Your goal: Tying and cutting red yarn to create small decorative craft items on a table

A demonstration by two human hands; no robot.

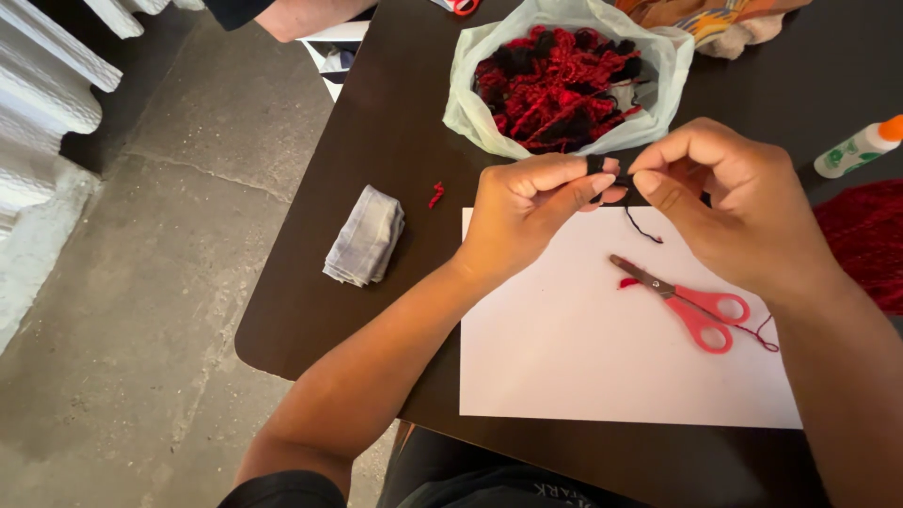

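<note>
Both of my hands meet above a white sheet of paper (583, 367) on a dark table (376, 122). My left hand (531, 212) pinches a small bundle of black yarn (596, 166) between thumb and fingers. My right hand (729, 207) grips the other end of the same black yarn, and a loose black strand (642, 229) hangs from it onto the paper. Red-handled scissors (691, 303) lie on the paper just below my right hand, with a thin red thread (764, 334) beside them.
A white plastic bag (470, 99) of red and black yarn pieces stands behind my hands. A folded grey cloth (365, 235) and a red yarn scrap (435, 195) lie left. A glue bottle (858, 148) and red knitted fabric (870, 235) sit right. Another person's arm (301, 14) shows at top.
</note>
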